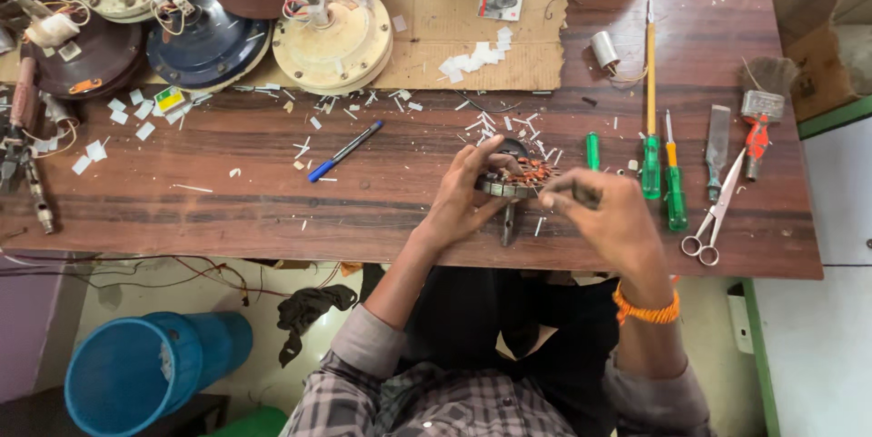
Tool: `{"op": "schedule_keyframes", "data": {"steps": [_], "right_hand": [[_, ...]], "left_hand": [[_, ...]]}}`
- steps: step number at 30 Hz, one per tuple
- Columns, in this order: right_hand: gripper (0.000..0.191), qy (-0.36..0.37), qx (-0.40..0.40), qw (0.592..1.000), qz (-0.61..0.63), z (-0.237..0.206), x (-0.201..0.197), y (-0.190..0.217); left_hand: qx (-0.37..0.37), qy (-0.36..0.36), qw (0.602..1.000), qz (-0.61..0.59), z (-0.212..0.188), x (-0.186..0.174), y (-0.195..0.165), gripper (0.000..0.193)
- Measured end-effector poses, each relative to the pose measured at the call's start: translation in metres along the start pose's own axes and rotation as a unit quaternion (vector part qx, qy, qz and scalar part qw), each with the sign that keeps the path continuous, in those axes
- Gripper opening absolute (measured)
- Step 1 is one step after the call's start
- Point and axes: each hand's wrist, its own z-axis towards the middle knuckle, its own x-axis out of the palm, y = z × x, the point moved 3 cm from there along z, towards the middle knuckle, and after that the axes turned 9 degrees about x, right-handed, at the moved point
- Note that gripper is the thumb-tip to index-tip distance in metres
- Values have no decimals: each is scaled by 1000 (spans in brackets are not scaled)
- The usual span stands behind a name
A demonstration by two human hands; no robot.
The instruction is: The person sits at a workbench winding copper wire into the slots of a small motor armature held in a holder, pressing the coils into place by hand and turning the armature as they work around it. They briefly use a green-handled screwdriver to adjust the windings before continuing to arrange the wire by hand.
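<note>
A round motor stator (pixel 516 179) with copper windings sits near the front edge of the wooden table (pixel 272 192). My left hand (pixel 463 193) grips its left rim and holds it steady. My right hand (pixel 595 210) is at its right edge, fingers pinched together on something small at the windings; what it pinches is too small to tell. A dark shaft (pixel 507 230) sticks out below the stator toward me. An orange thread band (pixel 645 310) circles my right wrist.
Green-handled screwdrivers (pixel 650 169), a chisel (pixel 717 146), a red brush (pixel 758 124) and scissors (pixel 713 219) lie to the right. A blue pen (pixel 343 152) lies left. Fan motor housings (pixel 331 37) crowd the back left. Paper scraps litter the table. A blue bucket (pixel 136 373) stands on the floor.
</note>
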Motion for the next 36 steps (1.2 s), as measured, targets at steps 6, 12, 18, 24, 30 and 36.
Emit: {"op": "schedule_keyframes", "data": {"steps": [6,12,18,24,30,36], "right_hand": [[17,-26,-41,997,61,-18,10,-3],[18,-24,19,999,22,-18,5,1],[18,-68,-54,996,-22,-36,11,10],[28,-180,-111,977,-31,-55,33,5],[30,-214,-116,969,-31,-59,55,-9],[35,-249,-142,958,-10,-56,80,-30]], "left_hand": [[-34,36,997,51,8,-6,-12,80],[-12,49,997,52,15,-9,-22,76],[8,44,997,55,13,-8,-19,78],[20,52,997,59,13,-7,-19,73],[57,72,994,59,16,-11,-22,70],[35,78,994,72,16,-9,-21,67]]}}
